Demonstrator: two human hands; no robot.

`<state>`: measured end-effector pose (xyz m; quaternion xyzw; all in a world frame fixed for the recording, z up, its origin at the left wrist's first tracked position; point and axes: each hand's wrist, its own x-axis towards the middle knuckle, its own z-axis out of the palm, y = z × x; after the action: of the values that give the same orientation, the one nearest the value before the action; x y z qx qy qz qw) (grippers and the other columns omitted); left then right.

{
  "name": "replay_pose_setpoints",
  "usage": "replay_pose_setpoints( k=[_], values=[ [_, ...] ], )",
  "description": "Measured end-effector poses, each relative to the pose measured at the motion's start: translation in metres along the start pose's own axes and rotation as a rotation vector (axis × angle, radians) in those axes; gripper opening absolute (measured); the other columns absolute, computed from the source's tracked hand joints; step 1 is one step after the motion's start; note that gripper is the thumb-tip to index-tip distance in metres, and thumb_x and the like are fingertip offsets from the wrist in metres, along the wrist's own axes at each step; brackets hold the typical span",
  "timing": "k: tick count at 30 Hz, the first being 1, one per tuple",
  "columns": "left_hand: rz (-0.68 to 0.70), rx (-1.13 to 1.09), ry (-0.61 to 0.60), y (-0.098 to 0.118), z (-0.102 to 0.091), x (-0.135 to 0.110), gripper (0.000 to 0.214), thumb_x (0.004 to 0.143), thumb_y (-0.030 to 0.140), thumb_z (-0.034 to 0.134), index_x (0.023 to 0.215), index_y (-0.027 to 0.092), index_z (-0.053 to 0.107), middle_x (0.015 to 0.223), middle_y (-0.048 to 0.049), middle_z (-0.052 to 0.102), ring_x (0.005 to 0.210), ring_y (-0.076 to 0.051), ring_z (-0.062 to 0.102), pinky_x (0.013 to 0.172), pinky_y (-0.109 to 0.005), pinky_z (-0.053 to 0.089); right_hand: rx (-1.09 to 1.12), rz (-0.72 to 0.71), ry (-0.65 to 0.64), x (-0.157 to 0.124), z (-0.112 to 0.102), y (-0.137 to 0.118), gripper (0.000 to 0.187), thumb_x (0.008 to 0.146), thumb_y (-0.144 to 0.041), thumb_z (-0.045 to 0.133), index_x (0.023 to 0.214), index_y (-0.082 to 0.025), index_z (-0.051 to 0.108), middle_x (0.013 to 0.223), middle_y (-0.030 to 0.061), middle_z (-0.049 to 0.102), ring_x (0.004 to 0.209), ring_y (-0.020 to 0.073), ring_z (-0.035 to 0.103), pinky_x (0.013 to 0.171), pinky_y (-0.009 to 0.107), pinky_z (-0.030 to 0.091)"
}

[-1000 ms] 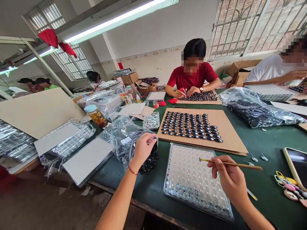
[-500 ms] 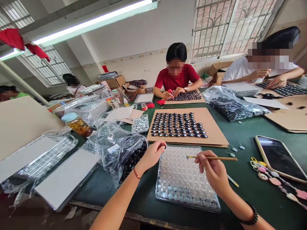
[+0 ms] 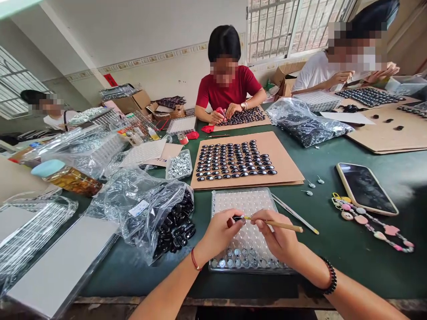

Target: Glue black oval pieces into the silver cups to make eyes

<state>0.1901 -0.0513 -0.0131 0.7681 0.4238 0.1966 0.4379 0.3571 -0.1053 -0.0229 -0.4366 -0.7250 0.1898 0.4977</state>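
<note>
My left hand point(image 3: 224, 231) pinches a small black oval piece point(image 3: 238, 218) between thumb and fingertips. Closed around a thin wooden stick point(image 3: 283, 225) with a yellowish tip is my right hand point(image 3: 276, 233); the tip meets the black piece. Both hands are above a clear plastic tray point(image 3: 245, 195) with rows of round pockets. Small round silvery discs point(image 3: 236, 252) fill the pockets along its near edge. Left of the tray, a clear plastic bag point(image 3: 133, 222) lies open with glossy black pieces point(image 3: 176, 226) spilling from its mouth.
Beyond the tray lies a cardboard sheet point(image 3: 287, 164) carrying rows of black ovals. A tub of silvery bits point(image 3: 180, 165), a lidded jar point(image 3: 70, 178), a phone point(image 3: 367, 189) with a beaded strap and tweezers point(image 3: 295, 213) surround it. Co-workers point(image 3: 230, 84) sit across the table.
My hands have come together over the tray, bringing the stick's tip to the black piece. The camera view has shifted, and the co-worker at the right has raised both hands.
</note>
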Motion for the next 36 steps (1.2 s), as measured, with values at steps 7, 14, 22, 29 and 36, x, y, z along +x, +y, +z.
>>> replay_pose_setpoints(
  k=[7, 14, 22, 29, 36],
  values=[
    [-0.054, -0.096, 0.038, -0.005, 0.005, 0.002, 0.031, 0.069, 0.039, 0.062, 0.092, 0.02, 0.066, 0.061, 0.001, 0.059, 0.052, -0.01, 0.046, 0.051, -0.02, 0.036, -0.137, -0.027, -0.075, -0.001, 0.002, 0.007, 0.02, 0.094, -0.023, 0.03, 0.085, -0.019, 0.047, 0.07, 0.0038, 0.055, 0.059, 0.0169, 0.05, 0.056, 0.027, 0.033],
    [-0.059, -0.163, 0.017, -0.002, 0.003, 0.0, 0.027, 0.07, 0.037, 0.061, 0.091, 0.021, 0.066, 0.074, -0.0008, 0.063, 0.056, -0.01, 0.049, 0.053, -0.021, 0.04, -0.2, -0.055, -0.106, -0.002, 0.005, 0.009, 0.018, 0.094, -0.021, 0.031, 0.085, -0.018, 0.046, 0.07, 0.0042, 0.055, 0.058, 0.0172, 0.05, 0.054, 0.026, 0.031],
    [-0.06, -0.226, 0.046, -0.002, 0.007, 0.0, 0.028, 0.07, 0.037, 0.061, 0.09, 0.018, 0.065, 0.084, -0.0027, 0.065, 0.065, -0.012, 0.055, 0.06, -0.022, 0.044, -0.224, -0.118, -0.117, -0.001, 0.006, 0.005, 0.019, 0.094, -0.018, 0.031, 0.083, -0.017, 0.046, 0.068, 0.0042, 0.055, 0.057, 0.0163, 0.049, 0.054, 0.027, 0.033],
    [-0.048, -0.252, 0.084, -0.006, 0.01, -0.001, 0.02, 0.071, 0.031, 0.061, 0.082, 0.015, 0.065, 0.076, -0.0047, 0.066, 0.066, -0.014, 0.057, 0.059, -0.023, 0.045, 0.233, 0.268, -0.095, 0.005, 0.007, 0.008, 0.029, 0.094, -0.033, 0.03, 0.076, -0.017, 0.046, 0.064, 0.0034, 0.052, 0.053, 0.0146, 0.048, 0.05, 0.026, 0.038],
    [0.016, -0.203, 0.062, -0.001, 0.01, -0.003, 0.023, 0.073, 0.031, 0.06, 0.091, 0.018, 0.066, 0.082, -0.0046, 0.068, 0.068, -0.015, 0.059, 0.063, -0.025, 0.046, 0.398, 0.508, -0.129, 0.009, 0.003, 0.018, 0.028, 0.087, -0.044, 0.047, 0.08, -0.017, 0.05, 0.075, 0.0028, 0.054, 0.064, 0.0155, 0.052, 0.054, 0.024, 0.043]
  ],
)
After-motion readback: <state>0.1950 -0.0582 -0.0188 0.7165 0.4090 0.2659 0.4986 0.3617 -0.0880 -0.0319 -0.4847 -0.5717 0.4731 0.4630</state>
